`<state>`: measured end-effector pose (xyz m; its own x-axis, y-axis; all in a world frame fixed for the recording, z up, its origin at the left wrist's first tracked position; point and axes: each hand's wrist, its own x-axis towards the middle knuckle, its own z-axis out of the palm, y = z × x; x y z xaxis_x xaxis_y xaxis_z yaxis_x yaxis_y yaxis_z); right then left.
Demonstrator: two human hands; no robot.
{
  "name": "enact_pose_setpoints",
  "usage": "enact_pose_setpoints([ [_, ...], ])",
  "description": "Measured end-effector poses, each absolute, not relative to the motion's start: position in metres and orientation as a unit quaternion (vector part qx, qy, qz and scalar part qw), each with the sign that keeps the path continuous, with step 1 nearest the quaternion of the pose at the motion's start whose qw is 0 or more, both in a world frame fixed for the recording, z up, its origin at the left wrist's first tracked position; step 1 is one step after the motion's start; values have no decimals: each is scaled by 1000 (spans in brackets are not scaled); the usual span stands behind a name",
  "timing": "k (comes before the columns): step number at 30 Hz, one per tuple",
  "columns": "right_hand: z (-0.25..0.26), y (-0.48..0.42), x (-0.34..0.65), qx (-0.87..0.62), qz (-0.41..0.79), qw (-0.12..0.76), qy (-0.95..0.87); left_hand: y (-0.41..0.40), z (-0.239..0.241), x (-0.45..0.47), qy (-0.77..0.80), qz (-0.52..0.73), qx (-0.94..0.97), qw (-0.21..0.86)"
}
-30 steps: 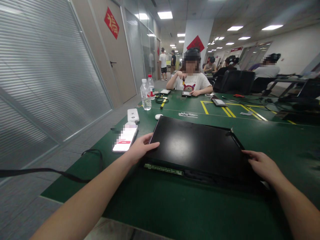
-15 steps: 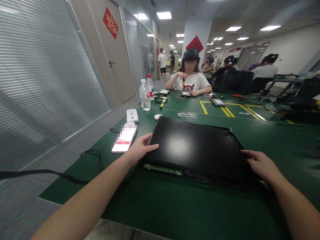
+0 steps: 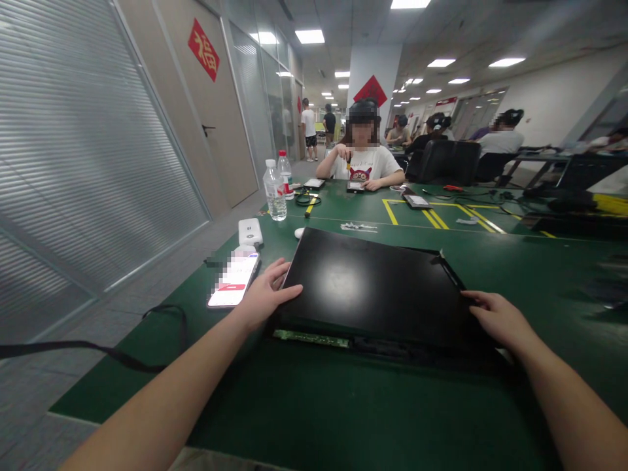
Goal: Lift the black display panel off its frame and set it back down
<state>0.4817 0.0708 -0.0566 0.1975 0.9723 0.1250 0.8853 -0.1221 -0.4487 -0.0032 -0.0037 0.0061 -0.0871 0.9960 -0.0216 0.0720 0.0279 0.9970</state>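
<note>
A large black LCD panel [image 3: 363, 288] lies at a slant in front of me on the green table [image 3: 318, 412]. A thin green circuit board strip [image 3: 311, 338] runs along its near edge, and a dark frame shows at its far right corner. My left hand [image 3: 265, 294] holds the panel's left edge, thumb on the face and fingers along the side. At the right edge, my right hand [image 3: 495, 317] grips with thumb and fingers close together; some of its fingertips are hidden under the rim.
Left of the panel lie a lit phone [image 3: 235, 281], a white power bank [image 3: 250, 232] and a black strap [image 3: 88, 347]. Water bottles [image 3: 275, 193] stand farther back. Across the table a person [image 3: 363, 157] works on a small device [image 3: 355, 186]. Cables [image 3: 500, 203] lie at the right.
The camera view has shifted slightly, so the scene sits a little farther left. My left fingers look more stretched out along the panel's edge. Both hands stay at the panel.
</note>
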Motion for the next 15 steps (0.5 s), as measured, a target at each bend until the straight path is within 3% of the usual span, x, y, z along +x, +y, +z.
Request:
enact_pose_setpoints([
  [15, -28, 55, 460, -748, 334, 391, -419, -3, 4, -4, 483, 524, 572, 406],
])
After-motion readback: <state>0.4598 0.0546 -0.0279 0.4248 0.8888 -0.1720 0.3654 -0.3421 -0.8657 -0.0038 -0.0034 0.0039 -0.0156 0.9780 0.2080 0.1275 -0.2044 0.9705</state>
